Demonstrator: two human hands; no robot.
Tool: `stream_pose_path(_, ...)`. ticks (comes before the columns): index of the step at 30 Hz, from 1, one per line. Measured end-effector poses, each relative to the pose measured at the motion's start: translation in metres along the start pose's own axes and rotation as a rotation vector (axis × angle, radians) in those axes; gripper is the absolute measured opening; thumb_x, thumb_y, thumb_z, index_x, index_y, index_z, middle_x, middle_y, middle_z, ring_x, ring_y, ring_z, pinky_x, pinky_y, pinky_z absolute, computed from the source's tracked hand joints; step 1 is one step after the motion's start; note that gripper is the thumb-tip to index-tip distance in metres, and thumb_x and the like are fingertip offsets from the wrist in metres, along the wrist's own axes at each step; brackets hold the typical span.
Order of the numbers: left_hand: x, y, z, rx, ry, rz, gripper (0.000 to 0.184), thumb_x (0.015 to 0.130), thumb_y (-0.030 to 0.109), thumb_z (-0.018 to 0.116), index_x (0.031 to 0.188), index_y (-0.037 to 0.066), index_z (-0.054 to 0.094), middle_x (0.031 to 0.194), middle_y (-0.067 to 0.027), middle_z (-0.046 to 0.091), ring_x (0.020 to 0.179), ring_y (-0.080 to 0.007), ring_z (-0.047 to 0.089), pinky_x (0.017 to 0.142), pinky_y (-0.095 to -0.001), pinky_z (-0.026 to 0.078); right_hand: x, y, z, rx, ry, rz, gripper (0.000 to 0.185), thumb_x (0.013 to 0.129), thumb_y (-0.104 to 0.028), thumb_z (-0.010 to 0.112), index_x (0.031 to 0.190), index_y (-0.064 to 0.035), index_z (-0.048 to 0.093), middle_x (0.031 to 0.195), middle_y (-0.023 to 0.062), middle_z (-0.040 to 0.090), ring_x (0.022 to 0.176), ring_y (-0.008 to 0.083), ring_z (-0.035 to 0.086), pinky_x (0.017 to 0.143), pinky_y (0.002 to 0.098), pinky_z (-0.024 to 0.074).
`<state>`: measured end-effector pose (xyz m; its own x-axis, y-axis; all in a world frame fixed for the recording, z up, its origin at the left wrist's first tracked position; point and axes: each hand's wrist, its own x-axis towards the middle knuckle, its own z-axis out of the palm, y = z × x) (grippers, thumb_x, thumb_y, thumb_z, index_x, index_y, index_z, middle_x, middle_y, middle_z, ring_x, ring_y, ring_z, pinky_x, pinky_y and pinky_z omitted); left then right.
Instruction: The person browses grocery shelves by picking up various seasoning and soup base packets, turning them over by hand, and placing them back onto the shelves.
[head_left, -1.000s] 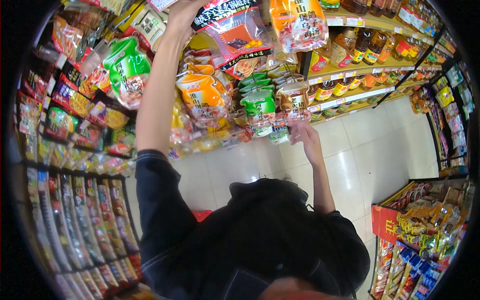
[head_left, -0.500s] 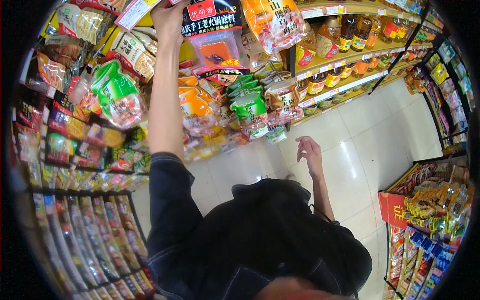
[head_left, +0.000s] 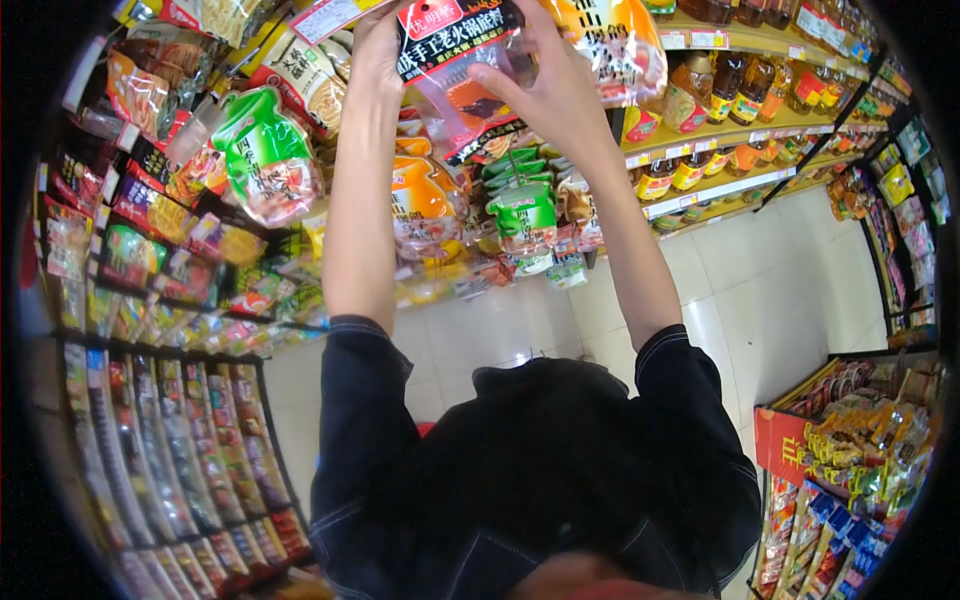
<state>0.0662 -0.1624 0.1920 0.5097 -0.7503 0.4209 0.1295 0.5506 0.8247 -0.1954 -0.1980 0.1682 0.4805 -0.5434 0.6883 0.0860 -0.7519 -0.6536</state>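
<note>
Flat, clear-plastic pouch point(head_left: 450, 48) with a black-and-red printed upper part, lying between left hand point(head_left: 378, 50), at its left edge, grip impossible to tell, and right hand point(head_left: 548, 85), spread wide, thumb across its front.

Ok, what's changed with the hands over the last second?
The right hand has risen from near the lower pouches to the black packet, thumb across its front; whether its grip has closed is unclear. The left hand stays at the packet's left edge; the large green pouch still hangs farther left.
</note>
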Motion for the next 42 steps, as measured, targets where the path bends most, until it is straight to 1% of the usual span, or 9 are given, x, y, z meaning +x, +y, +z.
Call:
stream_pose_path(3,0.003,-0.002,-0.008,-0.140,-0.045,-0.055,0.023,0.102,0.008,0.055,0.123,0.000,0.060,0.108,-0.0192,0.072,0.087,-0.0253,0.075,0.073,-0.0389,0.067,0.013,-0.007,0.005,0.042,-0.105,0.049,0.084,0.087,-0.040,0.075,0.157,-0.0145,0.035,0.106,0.0185,0.070,0.099,0.0338,0.068,0.094,0.0443,0.0508)
stream_pose_path(4,0.007,-0.005,-0.011,-0.155,-0.041,-0.050,0.023,0.102,0.008,0.055,0.123,0.000,0.060,0.108,-0.0190,0.072,0.087,-0.0254,0.075,0.073,-0.0387,0.067,0.014,-0.012,0.014,0.099,0.096,-0.048,0.055,0.092,-0.036,0.071,0.135,-0.0038,0.056,0.090,0.0174,0.069,0.084,0.0315,0.067,0.081,0.0419,0.0521)
stream_pose_path(11,-0.004,0.004,0.002,0.033,0.051,0.036,0.026,0.104,0.021,0.055,0.120,0.002,0.064,0.113,-0.0106,0.072,0.102,-0.0221,0.071,0.091,-0.0399,0.059,0.028,0.019,0.014,0.099,0.183,-0.011,0.036,0.095,-0.025,0.068,0.130,-0.0178,0.067,0.075,0.0110,0.068,0.062,0.0197,0.063,0.066,0.0366,0.0528)
stream_pose_path(15,-0.022,0.006,0.011,-0.066,0.063,-0.046,0.035,0.105,0.033,0.053,0.123,0.005,0.064,0.120,-0.0062,0.070,0.111,-0.0213,0.068,0.100,-0.0434,0.054,0.031,0.021,0.022,0.093,0.358,-0.205,0.030,0.098,-0.018,0.063,0.127,-0.0154,0.069,0.082,0.0127,0.066,0.067,0.0230,0.062,0.065,0.0374,0.0505)
stream_pose_path(21,-0.037,0.015,0.044,0.149,-0.037,0.069,0.039,0.089,0.013,0.079,0.125,0.008,0.064,0.118,-0.0049,0.070,0.109,-0.0170,0.066,0.092,-0.0401,0.057,0.034,0.020,0.029,0.074,0.420,-0.256,0.030,0.096,-0.012,0.064,0.125,-0.0087,0.069,0.082,0.0128,0.065,0.067,0.0244,0.061,0.064,0.0373,0.0502)
stream_pose_path(28,-0.028,0.004,0.050,0.267,0.062,0.293,0.043,0.082,0.004,0.083,0.121,0.006,0.064,0.114,-0.0086,0.070,0.101,-0.0178,0.069,0.088,-0.0357,0.058,0.035,0.021,0.034,0.025,0.435,-0.282,0.030,0.093,-0.010,0.067,0.123,-0.0085,0.069,0.080,0.0132,0.064,0.065,0.0275,0.061,0.061,0.0377,0.0501)
stream_pose_path(34,-0.019,0.001,0.052,0.234,0.099,0.323,0.038,0.083,-0.002,0.077,0.119,0.003,0.065,0.115,-0.0099,0.070,0.102,-0.0189,0.069,0.086,-0.0335,0.058,0.030,0.027,0.026,-0.229,0.352,-0.269,0.034,0.091,-0.016,0.069,0.125,-0.0139,0.069,0.095,0.0116,0.066,0.086,0.0302,0.064,0.081,0.0442,0.0508)
stream_pose_path(40,-0.026,0.008,0.073,0.363,0.167,0.335,0.045,0.082,0.001,0.074,0.126,-0.002,0.061,0.119,-0.0114,0.069,0.108,-0.0218,0.065,0.096,-0.0336,0.049,-0.006,0.063,-0.050,-0.624,0.615,-0.216,0.070,0.084,-0.039,0.078,0.145,-0.0153,0.053,0.119,0.0194,0.061,0.114,0.0369,0.056,0.103,0.0463,0.0408)
stream_pose_path(42,-0.026,0.006,0.075,0.341,0.198,0.345,0.051,0.080,-0.001,0.074,0.129,-0.003,0.059,0.121,-0.0113,0.069,0.110,-0.0217,0.065,0.098,-0.0328,0.049,-0.003,0.103,-0.064,-0.435,0.388,-0.108,0.089,0.078,-0.048,0.082,0.151,-0.0146,0.043,0.123,0.0220,0.059,0.115,0.0390,0.056,0.104,0.0471,0.0411)
